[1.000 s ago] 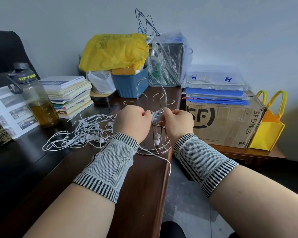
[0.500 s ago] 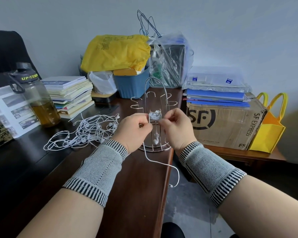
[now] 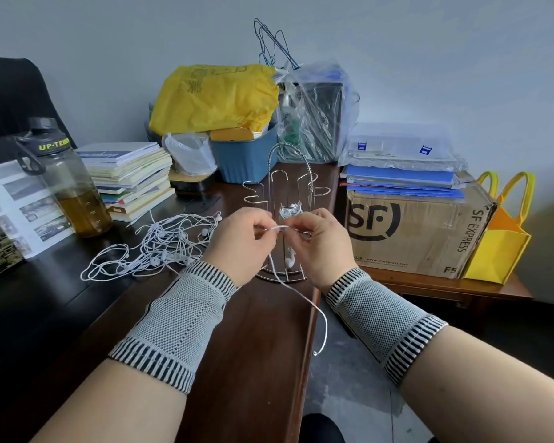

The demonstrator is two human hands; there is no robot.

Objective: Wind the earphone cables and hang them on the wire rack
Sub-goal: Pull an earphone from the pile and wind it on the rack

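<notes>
A chrome wire rack [image 3: 288, 161] with hook arms stands on the dark wooden desk [image 3: 243, 346] near its right edge. A small wound bundle of white earphone cable [image 3: 290, 212] hangs on the rack's middle. My left hand [image 3: 237, 241] and my right hand [image 3: 320, 244] meet just in front of the rack, each pinching the same white cable between thumb and fingers. The loose cable tail [image 3: 314, 306] droops from my hands over the desk edge, its plug dangling. A tangled heap of white earphones [image 3: 160, 244] lies on the desk to the left.
A bottle of amber liquid [image 3: 68, 187] and a book stack [image 3: 131, 177] stand at left. A blue tub [image 3: 243, 155], yellow bag [image 3: 215, 97] and plastic-wrapped box [image 3: 317, 113] crowd the back. A cardboard carton [image 3: 422, 235] and yellow tote [image 3: 499, 238] sit on a low table right.
Both hands have drawn back from the rack toward me, pulling the cable out. The wound bundle, hidden behind my hands before, now shows on the rack, and the loose tail hangs lower.
</notes>
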